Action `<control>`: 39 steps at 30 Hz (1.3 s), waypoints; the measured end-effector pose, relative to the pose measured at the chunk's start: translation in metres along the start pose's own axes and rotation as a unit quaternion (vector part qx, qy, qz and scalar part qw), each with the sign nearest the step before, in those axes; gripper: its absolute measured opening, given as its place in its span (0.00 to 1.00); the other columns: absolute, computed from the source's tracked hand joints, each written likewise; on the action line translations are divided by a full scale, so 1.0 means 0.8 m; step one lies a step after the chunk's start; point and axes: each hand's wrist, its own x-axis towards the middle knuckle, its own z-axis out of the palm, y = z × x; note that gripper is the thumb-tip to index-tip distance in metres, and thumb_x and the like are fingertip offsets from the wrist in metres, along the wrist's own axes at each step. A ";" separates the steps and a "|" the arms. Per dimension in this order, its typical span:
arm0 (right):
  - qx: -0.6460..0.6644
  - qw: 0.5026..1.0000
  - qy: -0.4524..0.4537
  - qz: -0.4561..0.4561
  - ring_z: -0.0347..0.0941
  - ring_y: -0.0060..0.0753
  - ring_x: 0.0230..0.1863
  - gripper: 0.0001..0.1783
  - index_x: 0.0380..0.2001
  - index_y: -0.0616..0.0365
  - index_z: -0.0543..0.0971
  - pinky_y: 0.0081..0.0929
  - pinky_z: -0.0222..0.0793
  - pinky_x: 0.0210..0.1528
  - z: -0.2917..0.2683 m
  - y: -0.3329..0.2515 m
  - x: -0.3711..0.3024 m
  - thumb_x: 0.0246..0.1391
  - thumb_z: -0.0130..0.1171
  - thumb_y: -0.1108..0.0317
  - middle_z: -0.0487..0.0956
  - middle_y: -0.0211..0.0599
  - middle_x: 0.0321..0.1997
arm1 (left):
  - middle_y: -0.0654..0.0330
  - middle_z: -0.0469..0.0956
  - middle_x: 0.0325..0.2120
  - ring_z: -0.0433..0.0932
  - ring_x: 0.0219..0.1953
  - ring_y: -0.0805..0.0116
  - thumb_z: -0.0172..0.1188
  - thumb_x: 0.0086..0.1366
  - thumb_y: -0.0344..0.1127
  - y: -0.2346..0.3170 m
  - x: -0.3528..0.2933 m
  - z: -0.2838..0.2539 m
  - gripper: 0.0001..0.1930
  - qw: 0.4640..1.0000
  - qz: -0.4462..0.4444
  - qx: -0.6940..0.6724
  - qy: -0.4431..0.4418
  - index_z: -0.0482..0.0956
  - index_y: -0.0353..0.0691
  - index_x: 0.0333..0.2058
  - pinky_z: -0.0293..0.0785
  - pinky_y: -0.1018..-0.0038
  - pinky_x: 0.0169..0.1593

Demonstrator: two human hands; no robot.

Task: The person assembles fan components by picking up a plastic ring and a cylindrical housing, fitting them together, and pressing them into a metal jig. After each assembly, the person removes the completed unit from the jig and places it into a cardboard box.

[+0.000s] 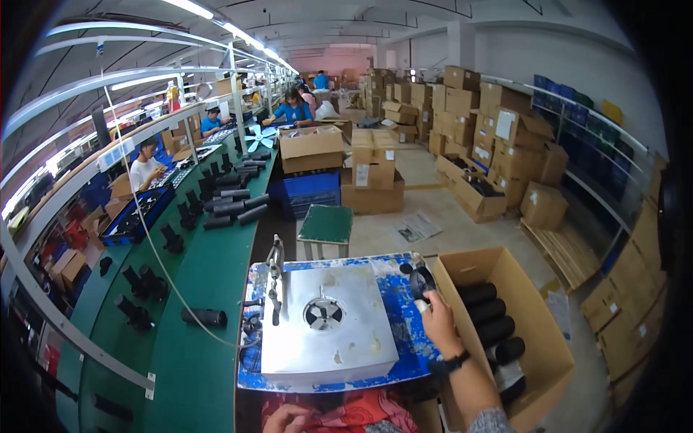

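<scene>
My right hand (439,326) is closed on a black plastic part (419,280) with a round, cap-like end, above the right edge of a worn blue board (411,332). Part of that piece is hidden by my fingers. My left hand (287,418) rests low at the picture's bottom edge, over red patterned cloth (368,415), its fingers loosely apart with nothing seen in them. Between the hands, on the board, sits a silver metal box (354,289) with a round opening (323,314) showing dark and light blades. A metal lever clamp (274,278) stands at its left side.
An open carton (462,317) of black cylinders (493,332) stands close on my right. To the left runs a green workbench (195,278) with black tubes (204,317) and stands. A green stool (326,224) and stacked cartons (373,159) lie ahead; several people sit along the bench.
</scene>
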 end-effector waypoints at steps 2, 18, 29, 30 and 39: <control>0.041 0.997 -0.004 -0.058 0.79 0.57 0.45 0.10 0.41 0.59 0.81 0.45 0.77 0.49 -0.035 -0.121 -0.015 0.55 0.61 0.79 0.81 0.49 0.43 | 0.51 0.85 0.42 0.84 0.45 0.60 0.60 0.75 0.37 0.023 0.023 0.013 0.15 0.993 -0.084 -0.081 0.017 0.81 0.30 0.51 0.79 0.68 0.53; 0.220 0.939 -0.245 0.096 0.82 0.33 0.46 0.24 0.60 0.63 0.67 0.30 0.79 0.45 -0.012 -0.323 -0.123 0.65 0.64 0.74 0.80 0.48 0.54 | 0.55 0.85 0.43 0.86 0.44 0.66 0.66 0.68 0.23 0.078 0.079 -0.008 0.18 0.907 -0.089 -0.408 0.054 0.74 0.32 0.55 0.85 0.71 0.51; 0.311 0.887 -0.328 0.098 0.80 0.34 0.46 0.22 0.58 0.64 0.62 0.33 0.78 0.47 0.057 -0.295 -0.106 0.69 0.60 0.72 0.79 0.45 0.48 | 0.62 0.80 0.39 0.79 0.40 0.74 0.66 0.71 0.27 0.062 0.103 -0.024 0.19 0.970 -0.013 -0.220 0.105 0.72 0.32 0.57 0.79 0.75 0.48; 0.311 0.888 -0.324 0.096 0.80 0.34 0.46 0.22 0.58 0.64 0.62 0.33 0.78 0.47 0.059 -0.296 -0.099 0.69 0.60 0.72 0.79 0.45 0.48 | 0.62 0.79 0.39 0.78 0.40 0.74 0.65 0.71 0.28 0.063 0.113 -0.022 0.19 0.977 0.009 -0.178 0.117 0.71 0.32 0.57 0.78 0.74 0.48; 0.057 0.976 -0.210 0.009 0.80 0.68 0.40 0.32 0.55 0.65 0.63 0.53 0.78 0.42 0.085 -0.257 -0.001 0.55 0.69 0.65 0.79 0.56 0.39 | 0.55 0.80 0.38 0.81 0.43 0.59 0.66 0.69 0.32 0.054 0.241 0.042 0.19 0.968 0.123 0.001 0.217 0.70 0.35 0.53 0.73 0.65 0.48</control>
